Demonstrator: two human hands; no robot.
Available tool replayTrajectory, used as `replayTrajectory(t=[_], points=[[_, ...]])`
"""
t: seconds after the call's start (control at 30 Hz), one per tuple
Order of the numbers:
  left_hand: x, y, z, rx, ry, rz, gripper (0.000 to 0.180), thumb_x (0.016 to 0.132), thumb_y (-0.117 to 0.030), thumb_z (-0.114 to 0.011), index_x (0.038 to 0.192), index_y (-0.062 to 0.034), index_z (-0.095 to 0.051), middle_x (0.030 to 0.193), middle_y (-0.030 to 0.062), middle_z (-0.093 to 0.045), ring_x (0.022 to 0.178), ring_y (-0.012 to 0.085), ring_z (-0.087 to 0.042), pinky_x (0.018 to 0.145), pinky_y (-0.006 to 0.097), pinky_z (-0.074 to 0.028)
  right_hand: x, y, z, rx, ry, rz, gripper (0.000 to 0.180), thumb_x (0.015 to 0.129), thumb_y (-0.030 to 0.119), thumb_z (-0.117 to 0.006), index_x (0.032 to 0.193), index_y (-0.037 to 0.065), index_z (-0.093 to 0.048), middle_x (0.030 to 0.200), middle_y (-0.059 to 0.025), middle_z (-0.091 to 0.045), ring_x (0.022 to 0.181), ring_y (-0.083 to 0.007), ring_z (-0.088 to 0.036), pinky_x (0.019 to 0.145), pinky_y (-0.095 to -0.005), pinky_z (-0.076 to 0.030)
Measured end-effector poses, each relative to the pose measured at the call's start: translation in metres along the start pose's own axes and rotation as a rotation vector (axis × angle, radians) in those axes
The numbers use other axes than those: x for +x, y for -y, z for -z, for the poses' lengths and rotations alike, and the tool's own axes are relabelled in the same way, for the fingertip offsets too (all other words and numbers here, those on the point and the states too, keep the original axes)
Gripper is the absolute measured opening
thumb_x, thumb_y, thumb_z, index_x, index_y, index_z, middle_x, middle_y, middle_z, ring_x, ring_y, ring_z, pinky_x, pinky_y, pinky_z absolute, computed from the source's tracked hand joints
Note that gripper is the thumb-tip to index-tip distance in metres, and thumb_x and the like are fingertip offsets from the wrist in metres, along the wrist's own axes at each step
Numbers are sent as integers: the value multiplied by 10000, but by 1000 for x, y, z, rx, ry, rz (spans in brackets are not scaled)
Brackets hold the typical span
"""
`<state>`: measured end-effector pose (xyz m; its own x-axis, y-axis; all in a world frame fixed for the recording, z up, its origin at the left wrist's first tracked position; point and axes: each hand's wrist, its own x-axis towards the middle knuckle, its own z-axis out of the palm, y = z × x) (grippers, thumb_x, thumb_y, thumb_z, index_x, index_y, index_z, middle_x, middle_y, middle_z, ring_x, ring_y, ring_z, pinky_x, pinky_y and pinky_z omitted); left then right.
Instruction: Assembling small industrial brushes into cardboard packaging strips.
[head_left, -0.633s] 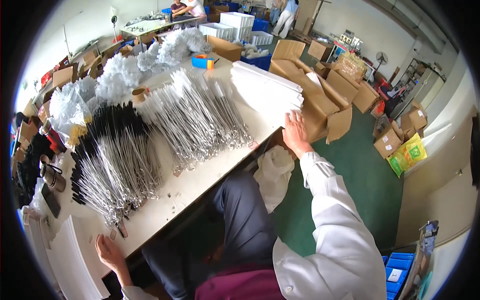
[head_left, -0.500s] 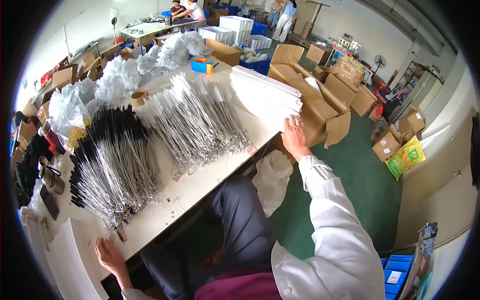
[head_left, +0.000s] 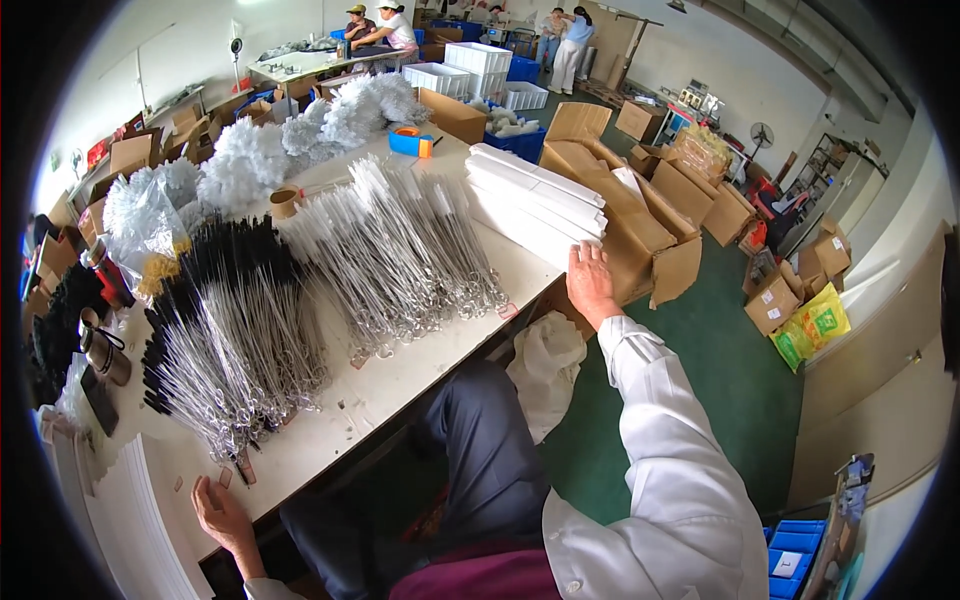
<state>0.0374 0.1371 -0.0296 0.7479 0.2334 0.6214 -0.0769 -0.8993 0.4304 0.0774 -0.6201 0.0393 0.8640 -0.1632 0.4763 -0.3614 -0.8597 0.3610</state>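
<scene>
My right hand (head_left: 592, 284) lies at the table's right edge with its fingers stretched out, against the near end of a stack of folded white sheets (head_left: 535, 200). Nothing shows in its grip. At the near left edge of the table rests my left hand (head_left: 223, 515), fingers loosely bent and apart, beside a fanned stack of white sheets (head_left: 140, 505). Between the hands lie two bundles of wire-handled brushes with looped ends: black-bristled brushes (head_left: 235, 340) on the left and white-bristled brushes (head_left: 400, 260) on the right.
Behind the brushes are a heap of pale bristly pieces (head_left: 245, 160), a tape roll (head_left: 285, 201) and a blue-orange tape dispenser (head_left: 410, 142). An open cardboard box (head_left: 625, 205) stands right of the table (head_left: 410, 370). A flask (head_left: 105, 355) stands left. Other people work farther back.
The view has tilted slightly, so the scene sits a little lower. Both hands keep nearly the same places, and the brushes and sheets have not visibly moved.
</scene>
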Motion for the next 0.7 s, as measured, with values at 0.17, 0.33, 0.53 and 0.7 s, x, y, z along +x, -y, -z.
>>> replayTrajectory(t=[0.17,0.33,0.53,0.7], points=[[-1,-1,0,5,7,11,240,975,-90,-591,1144,60,-670,1192,212,-690,1092,392,-664,960,441,-520,-3,0,9,51,-9,2,405,906,120,-610,1279,-38,-602,1335,-221,-583,1232,-345,-547,1074,-446,-414],[-2,0,3,9,17,25,243,973,-93,-592,1142,62,-673,1196,214,-691,1096,396,-664,967,445,-517,-5,1,16,83,31,29,430,906,116,-614,1308,-35,-577,1344,-218,-561,1241,-341,-533,1071,-451,-409],[-2,-2,2,10,16,12,238,969,-92,-593,1140,51,-676,1186,212,-693,1086,397,-667,964,448,-518,1,-1,0,-12,24,29,461,902,112,-620,1335,-34,-557,1361,-214,-548,1259,-340,-522,1079,-458,-404],[-1,-2,3,11,27,12,227,966,-82,-593,1131,49,-676,1178,212,-693,1081,397,-667,960,448,-519,2,-2,2,-8,31,14,445,909,112,-605,1326,-36,-564,1371,-226,-550,1249,-354,-538,1078,-451,-415]])
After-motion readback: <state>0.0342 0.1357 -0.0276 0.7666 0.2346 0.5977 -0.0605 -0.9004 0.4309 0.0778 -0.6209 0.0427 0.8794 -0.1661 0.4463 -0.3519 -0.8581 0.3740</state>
